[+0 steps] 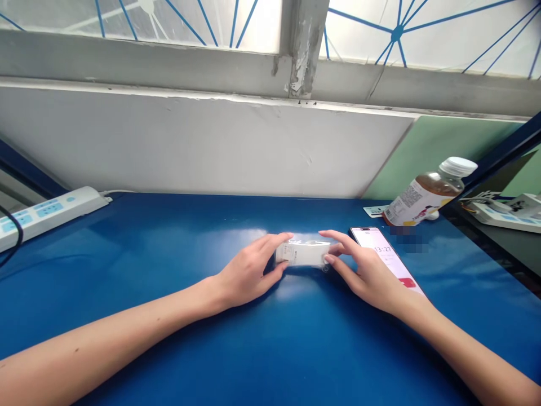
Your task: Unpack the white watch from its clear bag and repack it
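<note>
A small clear plastic packet with a white label [302, 254] lies on the blue table [169, 254], held between both hands. My left hand [249, 272] pinches its left end between thumb and fingers. My right hand [363, 270] grips its right end with fingertips. What is inside the packet is too small to make out.
A phone [386, 254] with a lit screen lies just right of my right hand. A tea bottle [426, 194] with a white cap leans at the back right, beside a small card [374, 211]. A white power strip [46, 211] sits at far left. A white wall runs behind.
</note>
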Available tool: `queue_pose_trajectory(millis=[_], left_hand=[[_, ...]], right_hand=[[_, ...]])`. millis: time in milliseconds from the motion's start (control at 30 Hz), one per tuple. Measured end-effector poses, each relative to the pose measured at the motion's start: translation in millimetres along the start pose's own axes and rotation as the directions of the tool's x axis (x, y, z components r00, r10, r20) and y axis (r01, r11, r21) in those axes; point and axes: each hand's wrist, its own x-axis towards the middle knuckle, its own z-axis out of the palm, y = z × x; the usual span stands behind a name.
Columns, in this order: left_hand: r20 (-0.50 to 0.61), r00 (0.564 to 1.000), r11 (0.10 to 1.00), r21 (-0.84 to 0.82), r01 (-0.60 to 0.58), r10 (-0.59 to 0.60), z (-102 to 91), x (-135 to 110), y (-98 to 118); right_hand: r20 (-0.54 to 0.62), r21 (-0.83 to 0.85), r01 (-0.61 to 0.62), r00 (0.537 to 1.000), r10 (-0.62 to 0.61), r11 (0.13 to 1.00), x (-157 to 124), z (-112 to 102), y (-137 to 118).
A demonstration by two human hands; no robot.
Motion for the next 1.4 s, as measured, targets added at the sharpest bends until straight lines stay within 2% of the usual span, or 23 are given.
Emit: queue_pose_trajectory(millis=[233, 433, 667, 900, 1033, 1233, 1400], left_hand=[[0.113, 0.991, 0.996, 0.061, 0.060, -0.067, -0.9, 4, -1], [0.241, 0.957, 0.982, 0.135, 0.129, -0.159, 0.4, 5, -1], [0.248, 0.951, 0.978, 0.142, 0.153, -0.184, 0.5, 5, -2], [0.266, 0.944, 0.976, 0.148, 0.162, -0.197, 0.4, 6, 0], [0.290, 0.940, 0.972, 0.203, 0.121, -0.177, -1.2, 8, -1], [0.403, 0.914, 0.972, 0.227, -0.057, -0.041, -14.0, 12, -10], [0.394, 0.919, 0.973, 0.216, -0.079, -0.013, -16.3, 13, -15]], right_hand=[[0.037, -0.177, 0.029, 0.999, -0.023, 0.984, 5, 0, 6], [0.091, -0.312, 0.121, 0.991, -0.097, 0.942, 5, 1, 8], [0.074, -0.443, 0.157, 0.988, -0.139, 0.883, 6, 0, 6], [0.206, -0.395, 0.204, 0.970, -0.130, 0.896, 4, -3, 7], [0.227, -0.382, 0.184, 0.969, -0.101, 0.905, 5, -4, 6], [0.253, -0.368, 0.162, 0.965, -0.069, 0.916, 5, -6, 3], [0.284, -0.343, 0.152, 0.957, -0.052, 0.927, 4, -12, 5]])
